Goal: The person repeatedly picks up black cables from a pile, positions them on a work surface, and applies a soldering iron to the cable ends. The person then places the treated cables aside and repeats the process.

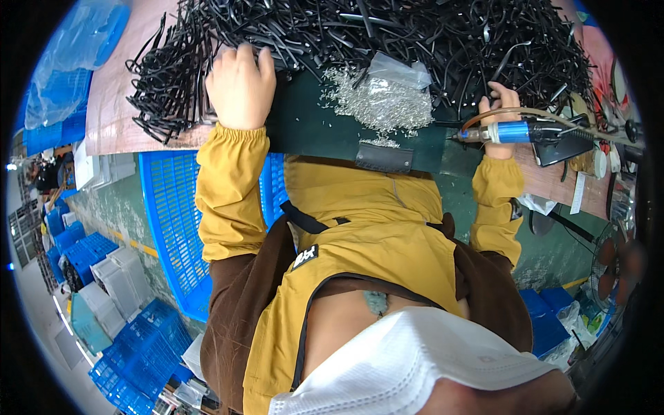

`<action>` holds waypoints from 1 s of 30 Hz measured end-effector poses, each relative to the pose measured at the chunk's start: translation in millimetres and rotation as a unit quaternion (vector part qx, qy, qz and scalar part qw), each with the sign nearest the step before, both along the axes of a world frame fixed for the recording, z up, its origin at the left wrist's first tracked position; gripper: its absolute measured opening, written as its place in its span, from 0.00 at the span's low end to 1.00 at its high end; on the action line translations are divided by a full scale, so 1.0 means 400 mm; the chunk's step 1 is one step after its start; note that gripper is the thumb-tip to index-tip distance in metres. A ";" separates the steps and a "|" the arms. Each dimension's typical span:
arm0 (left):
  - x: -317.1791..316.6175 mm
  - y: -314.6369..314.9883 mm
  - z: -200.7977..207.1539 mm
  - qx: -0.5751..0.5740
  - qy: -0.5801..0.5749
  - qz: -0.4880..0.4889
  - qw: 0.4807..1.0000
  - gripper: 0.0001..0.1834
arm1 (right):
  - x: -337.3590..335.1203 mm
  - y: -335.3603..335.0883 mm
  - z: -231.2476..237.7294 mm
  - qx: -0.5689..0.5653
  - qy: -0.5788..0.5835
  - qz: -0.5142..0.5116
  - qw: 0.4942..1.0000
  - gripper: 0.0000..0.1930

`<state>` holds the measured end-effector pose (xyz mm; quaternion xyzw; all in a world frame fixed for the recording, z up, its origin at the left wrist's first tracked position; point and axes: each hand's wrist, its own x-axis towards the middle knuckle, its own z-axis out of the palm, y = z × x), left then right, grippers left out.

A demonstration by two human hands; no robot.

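Note:
My left hand (242,86) rests at the near left part of a big heap of thin, curved black strips (408,31) that look like eyeglass temples. Its fingers bend down among them, and the fingertips are hidden. On the right, my right hand (502,97) has its fingers bent beside the heap's near edge. A powered screwdriver (513,132) with a blue, clear-nosed body crosses in front of that hand and covers much of it. Whatever the right fingers hold is hidden. Between my hands, tiny silvery screw-like parts (377,111) are spread on a dark green mat (297,121).
A clear plastic bag (400,72) lies on the small parts. Nearer me is a dark rectangular piece (384,158) at the mat's edge. A brownish hose (546,113) arcs over the screwdriver. A blue crate (176,228) stands below the table's left edge; a fan (607,266) is at right.

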<state>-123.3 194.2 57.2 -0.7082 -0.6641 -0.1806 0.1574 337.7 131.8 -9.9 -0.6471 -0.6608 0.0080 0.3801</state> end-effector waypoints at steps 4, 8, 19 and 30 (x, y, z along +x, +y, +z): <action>0.132 0.186 0.073 0.067 -0.078 -0.156 0.982 0.13 | -0.006 0.003 -0.029 -0.003 0.042 -0.049 0.998 0.20; 0.215 0.403 0.079 0.128 0.064 -0.114 0.983 0.12 | 0.019 0.007 -0.037 0.053 -0.068 -0.016 0.996 0.17; 0.245 0.296 0.311 0.298 -0.178 -0.207 0.914 0.12 | 0.042 0.063 -0.007 0.028 0.062 -0.100 0.993 0.07; 0.204 -0.195 0.105 -0.340 -0.773 -0.139 0.517 0.12 | -0.118 -0.210 0.112 0.249 0.463 0.169 0.834 0.07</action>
